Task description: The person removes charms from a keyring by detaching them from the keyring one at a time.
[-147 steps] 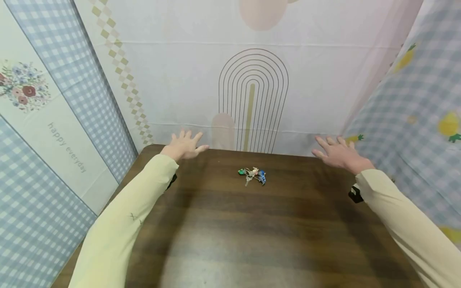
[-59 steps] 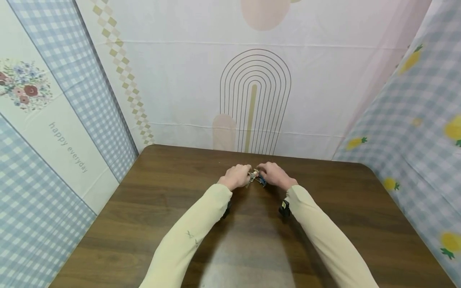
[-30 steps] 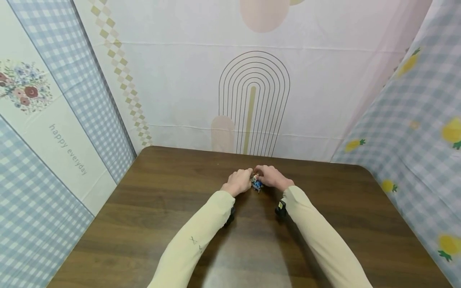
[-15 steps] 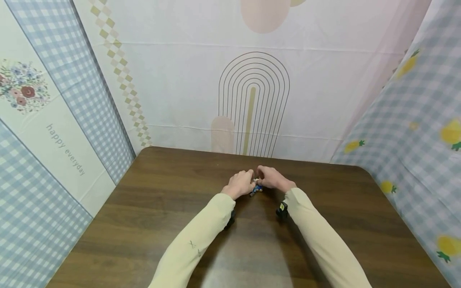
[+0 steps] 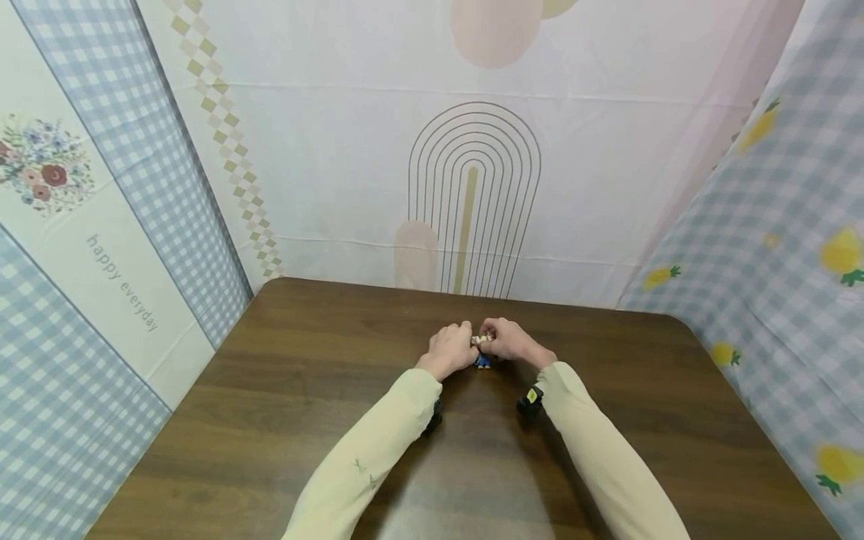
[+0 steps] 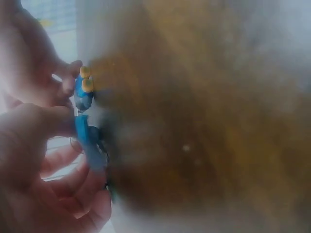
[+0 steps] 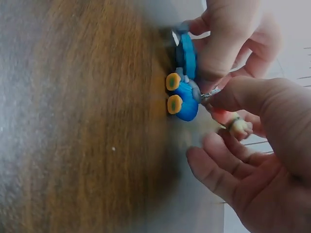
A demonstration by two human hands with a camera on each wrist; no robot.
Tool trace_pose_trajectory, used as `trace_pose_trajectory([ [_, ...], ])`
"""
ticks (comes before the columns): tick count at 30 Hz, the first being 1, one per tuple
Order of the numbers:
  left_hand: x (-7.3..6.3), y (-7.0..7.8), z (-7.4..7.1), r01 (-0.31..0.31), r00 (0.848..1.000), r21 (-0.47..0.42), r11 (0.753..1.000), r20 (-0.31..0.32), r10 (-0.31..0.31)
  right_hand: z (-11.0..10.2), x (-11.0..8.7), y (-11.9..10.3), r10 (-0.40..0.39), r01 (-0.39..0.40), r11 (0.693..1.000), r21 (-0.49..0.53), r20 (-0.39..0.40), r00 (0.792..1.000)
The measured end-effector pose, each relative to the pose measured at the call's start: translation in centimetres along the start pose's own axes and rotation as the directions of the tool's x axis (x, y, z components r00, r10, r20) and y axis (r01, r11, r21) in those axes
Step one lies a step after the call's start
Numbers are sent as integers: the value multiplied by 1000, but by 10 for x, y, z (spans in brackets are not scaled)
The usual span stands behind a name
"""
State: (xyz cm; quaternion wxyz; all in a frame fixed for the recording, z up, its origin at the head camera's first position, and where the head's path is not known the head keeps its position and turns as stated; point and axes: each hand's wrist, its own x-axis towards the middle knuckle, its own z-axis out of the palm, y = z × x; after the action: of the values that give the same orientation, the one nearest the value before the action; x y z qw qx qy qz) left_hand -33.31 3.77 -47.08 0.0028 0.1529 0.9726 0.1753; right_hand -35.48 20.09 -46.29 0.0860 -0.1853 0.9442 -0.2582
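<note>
1. The bunch of charms is between the two hands, near the table's far edge; contact with the wood is unclear.
2. The left hand grips the bunch by its blue strip, fingers curled.
3. The right hand pinches the metal link, other fingers loosely bent and spread.
4. A blue figure with yellow feet hangs there; a cream figure sits by the right thumb.
</note>
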Motion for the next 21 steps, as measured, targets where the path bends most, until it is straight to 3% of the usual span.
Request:
trace_pose_trajectory([
  [6, -3, -6, 3, -42, 998, -66, 997, -39, 40, 4, -6, -3, 13, -7, 987, 158, -39, 999],
  [12, -4, -9, -3, -58, 998, -122, 991, -18, 56, 0, -10, -7, 6, 19, 930, 367, -65, 998],
  [15, -6, -9, -5, -44, 999, -132, 990, -10, 43, -3, -11, -10, -11, 49, 909, 415, -94, 995],
  [21, -9, -9, -9, -2, 1000, -175, 984, 1, 2, -8, -16, -20, -20, 71, 899, 433, -121, 993],
])
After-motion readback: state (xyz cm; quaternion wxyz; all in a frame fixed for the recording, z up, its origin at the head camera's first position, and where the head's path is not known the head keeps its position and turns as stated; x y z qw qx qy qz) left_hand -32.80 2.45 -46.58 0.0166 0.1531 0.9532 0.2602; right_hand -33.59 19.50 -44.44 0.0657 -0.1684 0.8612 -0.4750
